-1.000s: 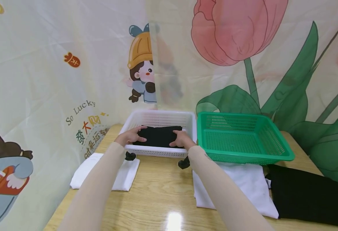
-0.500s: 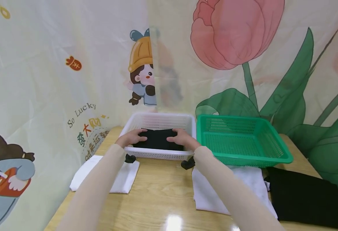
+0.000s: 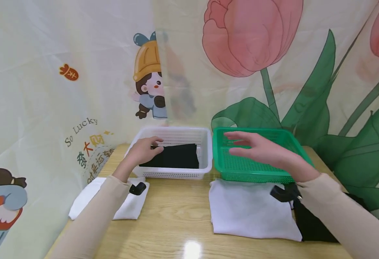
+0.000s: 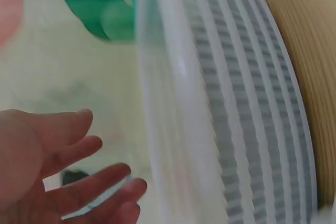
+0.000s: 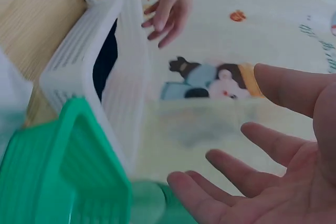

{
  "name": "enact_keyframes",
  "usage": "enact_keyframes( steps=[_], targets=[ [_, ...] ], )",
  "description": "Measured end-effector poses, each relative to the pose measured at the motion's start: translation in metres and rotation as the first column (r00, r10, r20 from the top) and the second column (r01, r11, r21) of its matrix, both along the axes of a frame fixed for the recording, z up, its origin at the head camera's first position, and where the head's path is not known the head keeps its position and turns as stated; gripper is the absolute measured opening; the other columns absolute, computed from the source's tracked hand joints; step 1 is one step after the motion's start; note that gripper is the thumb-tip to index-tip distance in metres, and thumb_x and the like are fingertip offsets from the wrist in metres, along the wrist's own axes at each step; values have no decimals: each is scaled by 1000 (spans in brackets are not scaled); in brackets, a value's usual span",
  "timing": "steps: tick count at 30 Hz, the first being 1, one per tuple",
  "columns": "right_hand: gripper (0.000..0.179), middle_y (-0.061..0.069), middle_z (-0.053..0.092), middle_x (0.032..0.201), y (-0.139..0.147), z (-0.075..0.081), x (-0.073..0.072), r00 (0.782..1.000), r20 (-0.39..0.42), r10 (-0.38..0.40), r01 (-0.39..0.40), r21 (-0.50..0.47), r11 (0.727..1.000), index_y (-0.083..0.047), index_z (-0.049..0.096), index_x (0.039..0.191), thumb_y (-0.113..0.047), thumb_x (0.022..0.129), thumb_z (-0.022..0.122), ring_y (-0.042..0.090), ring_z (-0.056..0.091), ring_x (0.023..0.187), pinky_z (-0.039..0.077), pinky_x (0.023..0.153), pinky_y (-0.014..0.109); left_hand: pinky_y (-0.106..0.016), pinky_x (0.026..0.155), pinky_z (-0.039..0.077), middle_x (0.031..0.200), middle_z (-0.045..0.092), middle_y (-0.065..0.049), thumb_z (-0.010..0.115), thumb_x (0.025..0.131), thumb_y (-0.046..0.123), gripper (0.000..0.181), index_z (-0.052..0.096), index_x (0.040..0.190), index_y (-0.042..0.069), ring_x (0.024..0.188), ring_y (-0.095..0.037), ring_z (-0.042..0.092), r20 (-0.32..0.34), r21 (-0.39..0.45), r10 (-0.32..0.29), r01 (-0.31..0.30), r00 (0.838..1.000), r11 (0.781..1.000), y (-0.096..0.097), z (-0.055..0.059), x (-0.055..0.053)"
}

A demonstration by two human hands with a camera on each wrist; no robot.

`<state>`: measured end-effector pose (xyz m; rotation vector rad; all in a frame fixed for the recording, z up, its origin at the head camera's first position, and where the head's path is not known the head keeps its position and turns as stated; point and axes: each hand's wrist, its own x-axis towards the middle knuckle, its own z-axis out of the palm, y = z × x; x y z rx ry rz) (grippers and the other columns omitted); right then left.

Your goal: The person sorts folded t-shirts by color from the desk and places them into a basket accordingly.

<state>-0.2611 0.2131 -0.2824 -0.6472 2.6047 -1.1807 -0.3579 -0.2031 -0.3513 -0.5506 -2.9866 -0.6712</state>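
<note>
A folded black cloth (image 3: 179, 157) lies inside the white plastic basket (image 3: 173, 174) at the back of the table. My left hand (image 3: 142, 151) is over the basket's left side, its fingers relaxed and overlapping the cloth's edge in the head view. In the left wrist view that hand (image 4: 79, 171) holds nothing, and the basket's slotted wall (image 4: 236, 103) stands to its right. My right hand (image 3: 257, 148) is raised over the green plastic basket (image 3: 254, 177), fingers spread apart. The right wrist view also has this hand (image 5: 262, 166) with nothing in its grasp.
A folded white cloth (image 3: 129, 208) lies on the table at left. Another white cloth (image 3: 251, 212) is spread in front of the green basket, with a black cloth (image 3: 312, 225) beside it, partly behind my right forearm. A printed curtain (image 3: 189, 72) hangs behind the table.
My right hand has left the black cloth and moved right, over the green basket. My left hand has lifted slightly from the cloth, which stays in the white basket.
</note>
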Motion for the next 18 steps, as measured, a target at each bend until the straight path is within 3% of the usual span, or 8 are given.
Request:
enact_keyframes(
  steps=[4,6,9,11,13,14,15,18],
  targets=[
    [61,9,47,162,65,1,40,997,-63,-52,53,10,999,-24,40,164,-34,109,63,38,49,145,57,100,37,-46,92,58,121,76,-10,68,105,27,34,70,137,14,103,-25,74,-42,210,-135,141,990,968,34,7,35],
    [58,10,49,160,98,-6,55,991,-70,-114,117,37,992,-25,38,164,-31,111,60,22,56,139,57,93,29,-40,87,59,118,77,-5,70,104,26,32,71,135,17,97,-18,74,-36,268,-192,194,981,944,54,5,49],
    [60,18,49,159,144,-24,71,978,-71,-195,201,87,976,-19,32,167,-28,112,56,-3,57,125,60,91,42,-34,85,59,120,75,-2,70,105,26,32,70,136,20,98,-13,73,7,346,-271,252,962,904,85,-4,69],
    [63,23,49,158,170,-38,81,965,-51,-259,263,134,955,-14,29,168,-31,113,55,-13,54,116,60,90,49,-33,85,59,122,75,-2,70,105,25,35,68,139,19,101,-14,72,54,405,-326,277,944,871,107,-12,81],
    [66,18,52,155,195,-55,89,951,-38,-306,309,141,941,-6,25,167,-30,113,54,-15,54,111,61,88,48,-32,88,59,126,74,-2,69,105,25,38,65,143,21,106,-15,71,107,470,-378,289,919,834,129,-20,91],
    [68,20,53,153,207,-63,92,943,-34,-331,333,135,933,-2,23,167,-29,113,54,-17,55,108,62,87,43,-32,90,58,127,73,-2,70,105,25,40,64,144,22,108,-15,70,132,497,-398,287,908,819,141,-24,96],
    [68,11,58,147,220,-73,96,932,-31,-361,362,125,924,0,23,166,-28,113,55,-17,55,106,62,85,36,-31,90,58,127,73,0,71,104,25,41,63,145,23,109,-15,70,155,529,-416,280,896,801,154,-28,100],
    [74,20,57,145,253,-102,104,898,-30,-439,440,108,892,7,18,165,-29,113,56,-23,53,97,61,78,24,-28,89,58,128,72,4,73,103,24,45,60,146,27,109,-11,69,220,615,-474,256,853,746,193,-41,110]
  ],
)
